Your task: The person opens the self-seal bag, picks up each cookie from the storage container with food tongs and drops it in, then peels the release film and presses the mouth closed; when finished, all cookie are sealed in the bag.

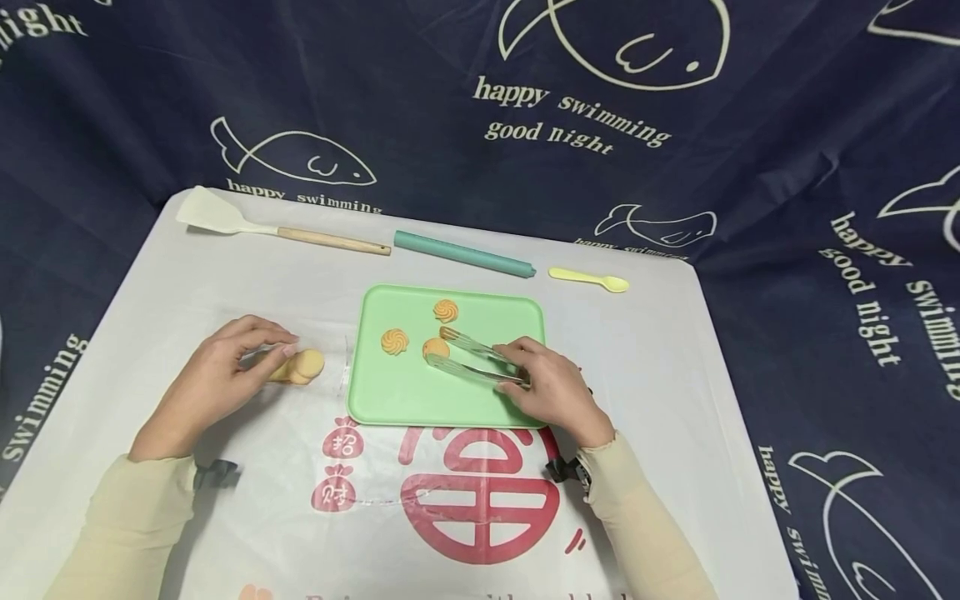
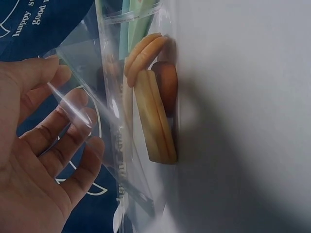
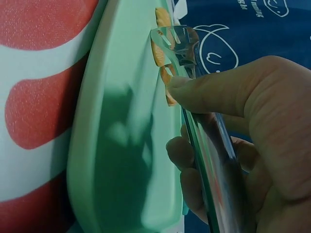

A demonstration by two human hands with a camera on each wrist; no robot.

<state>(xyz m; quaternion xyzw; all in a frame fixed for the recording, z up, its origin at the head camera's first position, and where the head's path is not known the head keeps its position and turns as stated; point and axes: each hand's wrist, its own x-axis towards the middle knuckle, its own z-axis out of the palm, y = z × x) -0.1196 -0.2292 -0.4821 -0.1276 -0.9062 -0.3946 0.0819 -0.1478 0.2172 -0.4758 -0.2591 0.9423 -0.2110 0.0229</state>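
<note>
My left hand [image 1: 213, 379] pinches the edge of a clear plastic bag [image 2: 111, 104], holding its film up. Inside the bag lie several cookies: a long pale finger-shaped one [image 2: 154, 119], rounded ones [image 2: 143, 58] and a darker round one [image 2: 166, 87]. My right hand [image 1: 553, 387] grips clear tongs [image 1: 471, 369] between thumb and fingers over a green tray [image 1: 405, 396]. The tongs' tips stand apart on either side of a round cookie [image 1: 433, 347] on the tray. Two swirl cookies, one at left [image 1: 394, 341] and one farther back [image 1: 446, 311], lie near it.
Along the table's back edge lie a white spatula [image 1: 213, 212] with a wooden handle, a teal stick-shaped thing [image 1: 465, 254] and a yellow spoon [image 1: 588, 278]. A dark blue printed curtain [image 1: 435, 67] hangs behind. Red printing [image 1: 480, 542] shows on the white table cover.
</note>
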